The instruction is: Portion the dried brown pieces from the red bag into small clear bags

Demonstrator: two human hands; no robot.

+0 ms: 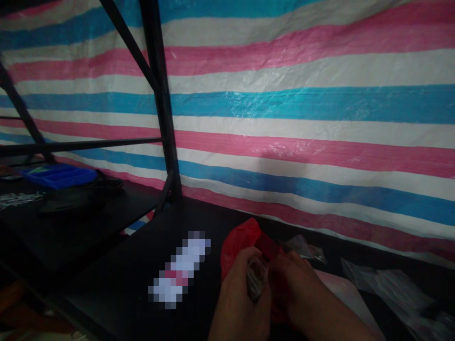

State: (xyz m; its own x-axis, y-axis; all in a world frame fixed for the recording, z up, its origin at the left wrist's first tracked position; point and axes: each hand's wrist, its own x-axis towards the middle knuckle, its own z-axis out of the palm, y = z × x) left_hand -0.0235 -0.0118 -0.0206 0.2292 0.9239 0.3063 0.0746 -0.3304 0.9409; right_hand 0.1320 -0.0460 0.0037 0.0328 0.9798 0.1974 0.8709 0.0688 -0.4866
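Note:
A thin red plastic bag (237, 244) stands bunched up on the black table, with both my hands at its near side. My left hand (241, 296) is closed around a small clear plastic packet (256, 279) with something brownish inside that I cannot make out. Beside it, my right hand (296, 289) has its fingers closed on the red bag's dark, gathered part. The fingertips of that hand are partly in shadow. Just behind the right hand lies another small clear packet (309, 248) with small contents.
Several flat clear plastic bags (398, 289) lie at the right. A pale, rounded flat item (341, 289) sits under my right forearm. Left of me is a blurred-out white and pink slip (181, 270). A black metal frame post (161, 109) rises behind; a blue tray (59, 175) sits far left.

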